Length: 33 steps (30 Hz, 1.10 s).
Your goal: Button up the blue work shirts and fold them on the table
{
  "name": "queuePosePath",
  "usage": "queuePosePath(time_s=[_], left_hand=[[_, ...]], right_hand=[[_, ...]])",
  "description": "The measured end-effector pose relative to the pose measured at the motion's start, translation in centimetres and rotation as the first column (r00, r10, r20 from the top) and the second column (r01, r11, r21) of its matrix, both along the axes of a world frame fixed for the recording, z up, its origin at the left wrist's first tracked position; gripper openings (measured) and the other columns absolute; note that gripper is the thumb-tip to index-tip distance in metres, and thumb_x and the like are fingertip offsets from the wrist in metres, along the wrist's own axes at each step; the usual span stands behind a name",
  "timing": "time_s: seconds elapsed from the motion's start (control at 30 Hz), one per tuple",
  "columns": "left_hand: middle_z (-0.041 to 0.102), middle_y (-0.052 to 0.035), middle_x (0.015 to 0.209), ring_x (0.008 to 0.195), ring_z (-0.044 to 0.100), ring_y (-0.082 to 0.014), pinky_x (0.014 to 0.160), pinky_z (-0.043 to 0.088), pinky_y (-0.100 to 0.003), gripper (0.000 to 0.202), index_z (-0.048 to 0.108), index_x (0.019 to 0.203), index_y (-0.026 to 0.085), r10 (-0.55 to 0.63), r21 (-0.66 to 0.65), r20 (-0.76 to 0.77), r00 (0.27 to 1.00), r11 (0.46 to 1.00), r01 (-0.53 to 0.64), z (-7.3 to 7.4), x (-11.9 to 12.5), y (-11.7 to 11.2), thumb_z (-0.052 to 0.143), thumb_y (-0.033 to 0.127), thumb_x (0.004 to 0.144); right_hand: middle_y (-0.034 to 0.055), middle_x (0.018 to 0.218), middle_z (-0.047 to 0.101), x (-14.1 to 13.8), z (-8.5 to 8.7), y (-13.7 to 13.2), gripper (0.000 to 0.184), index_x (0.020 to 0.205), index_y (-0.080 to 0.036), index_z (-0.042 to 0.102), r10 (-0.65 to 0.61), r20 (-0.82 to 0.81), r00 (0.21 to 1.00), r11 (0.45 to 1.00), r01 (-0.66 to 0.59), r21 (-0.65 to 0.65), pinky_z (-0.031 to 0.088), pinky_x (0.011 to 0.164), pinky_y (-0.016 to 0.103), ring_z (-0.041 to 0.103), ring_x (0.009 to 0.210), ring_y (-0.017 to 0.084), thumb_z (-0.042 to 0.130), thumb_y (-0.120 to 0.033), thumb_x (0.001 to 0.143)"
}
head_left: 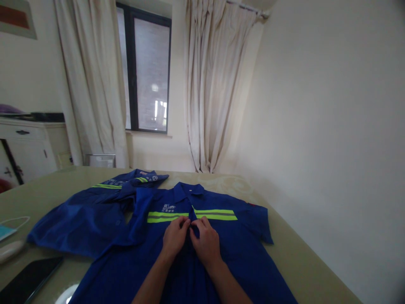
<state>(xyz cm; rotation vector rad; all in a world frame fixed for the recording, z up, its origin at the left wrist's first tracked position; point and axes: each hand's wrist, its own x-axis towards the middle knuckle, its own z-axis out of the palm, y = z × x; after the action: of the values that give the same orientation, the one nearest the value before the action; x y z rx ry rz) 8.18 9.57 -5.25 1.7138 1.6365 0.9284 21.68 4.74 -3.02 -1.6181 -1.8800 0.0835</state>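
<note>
A blue short-sleeved work shirt [249, 228] with yellow-green reflective stripes lies spread out, collar away from me. My left hand [176, 237] pinches the front placket just below the chest stripe. Right beside it, my right hand [205, 241] pinches the other edge of the same opening, thumb and fingers together. The fingertips of both hands nearly meet at the shirt's middle. Whether a button sits between them is too small to tell. Above the hands the placket stays parted up to the collar.
A second blue work garment [85, 217] lies crumpled on the table [300, 257] at the left, touching the shirt. Nearer, a black phone [30, 278], a white rounded object [11, 251] and a face mask [6, 231] lie at the left edge. A wall [332, 147] borders the right side.
</note>
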Motion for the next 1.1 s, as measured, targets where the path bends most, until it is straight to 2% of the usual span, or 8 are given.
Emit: queuePosePath(time_s=[0.23,0.33,0.43,0.53,0.63,0.83,1.0,1.1], left_hand=[[0.077,-0.0018,0.103,0.095,0.070,-0.0208,0.088,0.049,-0.029,0.027,0.072,0.101,0.026,-0.013,0.024,0.014,1.000,1.000,0.012,0.2,0.1,-0.5,0.050,0.040,0.096],[0.076,-0.0019,0.108,0.098,0.069,-0.0207,0.089,0.048,-0.030,0.026,0.070,0.105,0.027,-0.003,0.036,0.008,1.000,0.999,0.003,0.3,0.2,-0.8,0.049,0.039,0.097],[0.074,-0.0021,0.116,0.104,0.067,-0.0196,0.092,0.047,-0.029,0.024,0.068,0.108,0.027,-0.020,0.079,-0.003,1.000,0.997,0.021,0.2,0.3,-1.0,0.048,0.034,0.097],[0.073,-0.0026,0.118,0.111,0.065,-0.0184,0.095,0.046,-0.029,0.027,0.068,0.111,0.027,-0.068,0.139,-0.038,0.997,0.988,0.073,0.0,0.4,-1.1,0.043,0.030,0.100],[0.074,-0.0019,0.115,0.111,0.065,-0.0181,0.094,0.045,-0.030,0.033,0.069,0.113,0.029,-0.092,0.147,-0.144,0.985,0.983,0.114,0.2,0.6,-1.4,0.039,0.023,0.101],[0.070,-0.0031,0.121,0.117,0.059,-0.0232,0.095,0.042,-0.036,0.026,0.069,0.112,0.027,-0.042,0.196,-0.399,0.916,0.972,0.130,1.5,1.1,-3.1,0.047,0.024,0.099],[0.067,-0.0036,0.118,0.113,0.059,-0.0201,0.093,0.042,-0.031,0.027,0.068,0.107,0.025,-0.069,0.121,-0.425,0.902,0.984,0.132,2.0,0.8,-5.6,0.043,0.020,0.099],[0.067,-0.0040,0.114,0.111,0.059,-0.0202,0.093,0.042,-0.030,0.029,0.067,0.103,0.025,-0.108,0.095,-0.414,0.904,0.982,0.161,1.8,0.3,-8.1,0.039,0.019,0.099]], right_hand=[[0.0001,0.103,0.066,0.0,-0.4,0.2,0.018,0.099,-0.027,0.069,0.007,0.065,0.998,1.000,-0.005,-0.017,0.042,0.069,0.020,0.067,0.081,0.013,0.051,-0.024,0.099],[0.0007,0.102,0.066,0.1,-0.4,0.3,0.020,0.099,-0.026,0.069,0.055,0.059,0.997,0.998,-0.054,-0.021,0.042,0.071,0.020,0.066,0.083,0.013,0.049,-0.023,0.100],[0.0015,0.100,0.067,0.5,-0.3,0.5,0.020,0.096,-0.026,0.070,0.083,-0.041,0.996,0.996,-0.084,-0.011,0.044,0.076,0.021,0.067,0.087,0.015,0.051,-0.023,0.098],[0.0017,0.091,0.069,0.9,-0.6,1.1,0.015,0.084,-0.024,0.069,-0.001,-0.183,0.983,1.000,-0.003,-0.019,0.045,0.076,0.024,0.066,0.085,0.018,0.057,-0.022,0.092],[0.0013,0.084,0.069,1.4,-1.1,1.8,0.011,0.077,-0.024,0.067,-0.092,-0.254,0.963,0.995,0.077,-0.068,0.045,0.073,0.026,0.065,0.080,0.019,0.062,-0.021,0.086],[0.0013,0.103,0.071,1.4,-1.0,1.5,0.019,0.096,-0.026,0.065,-0.079,-0.209,0.975,0.992,0.058,-0.108,0.044,0.080,0.025,0.067,0.096,0.018,0.051,-0.017,0.088],[0.0021,0.111,0.072,0.6,0.3,-1.3,0.038,0.116,-0.029,0.059,-0.116,-0.027,0.993,0.970,0.107,-0.219,0.044,0.078,0.028,0.069,0.097,0.020,0.047,-0.012,0.085],[0.0049,0.104,0.074,0.1,1.4,-2.5,0.042,0.123,-0.031,0.058,-0.100,0.074,0.992,0.947,0.117,-0.299,0.045,0.074,0.032,0.072,0.093,0.025,0.050,-0.016,0.084]])
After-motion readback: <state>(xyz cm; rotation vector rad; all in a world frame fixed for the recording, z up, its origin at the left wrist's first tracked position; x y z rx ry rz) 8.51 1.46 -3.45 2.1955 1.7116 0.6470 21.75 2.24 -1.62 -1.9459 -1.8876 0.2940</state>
